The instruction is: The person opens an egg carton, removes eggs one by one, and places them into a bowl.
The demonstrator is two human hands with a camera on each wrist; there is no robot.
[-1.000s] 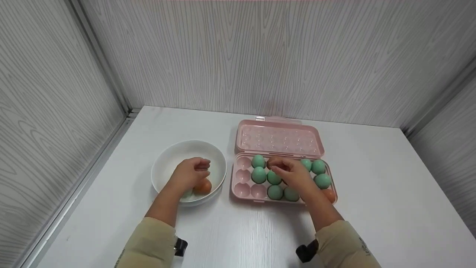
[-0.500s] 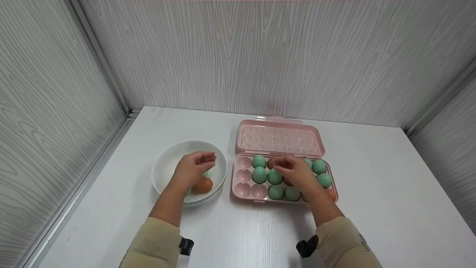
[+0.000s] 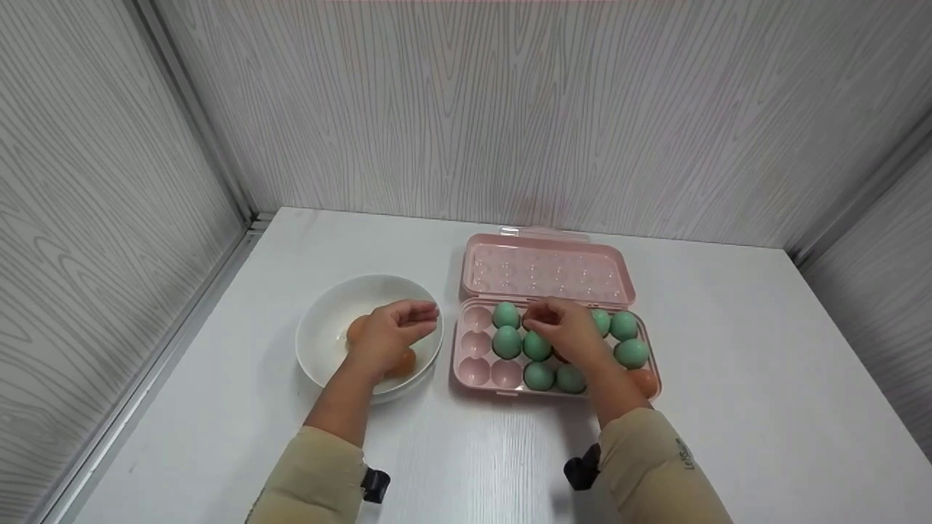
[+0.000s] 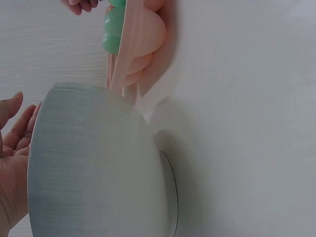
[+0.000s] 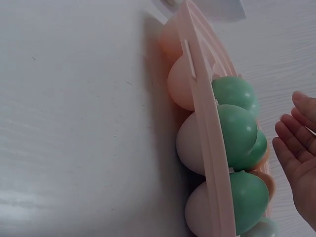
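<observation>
Your left hand (image 3: 389, 336) and right hand (image 3: 574, 335) are relaxed, gripping nothing; the tray (image 3: 489, 357) has four bare cups (image 3: 475, 372), others in sight filled, and the bowl (image 3: 320, 327) holds eggs (image 3: 404, 364).

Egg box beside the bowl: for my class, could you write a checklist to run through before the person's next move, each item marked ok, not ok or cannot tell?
1. Lid of the egg box open: ok, folded back.
2. Free cups: ok, at least four at the left end.
3. Bowl supplied: ok, two brown eggs show.
4. Whole bowl visible: not ok, the left hand blocks part.
5. Left hand unloaded: ok, nothing shows in it.
6. Right hand clear of the box's contents: cannot tell; it overlaps them in the head view.
</observation>
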